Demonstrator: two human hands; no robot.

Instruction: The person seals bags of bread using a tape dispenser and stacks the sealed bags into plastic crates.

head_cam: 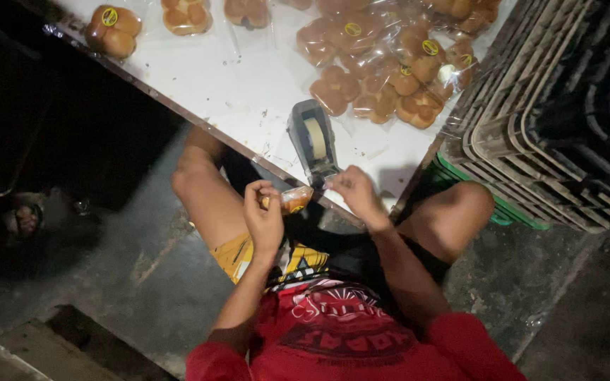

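Observation:
My left hand (pixel 264 212) grips a bun in a clear plastic bag (pixel 294 200) just below the edge of the white table (pixel 227 92). My right hand (pixel 356 194) pinches the bag's end beside the front of a grey tape dispenser (pixel 312 141) that stands at the table's near edge. A roll of pale tape sits in the dispenser. Both hands are close together over my lap.
Several bagged buns (pixel 383 77) with yellow round stickers lie heaped at the table's far right, others (pixel 113 29) spread along its far left. Stacked dark plastic crates (pixel 552 120) stand to the right. My bare knees flank the table edge above a concrete floor (pixel 135 261).

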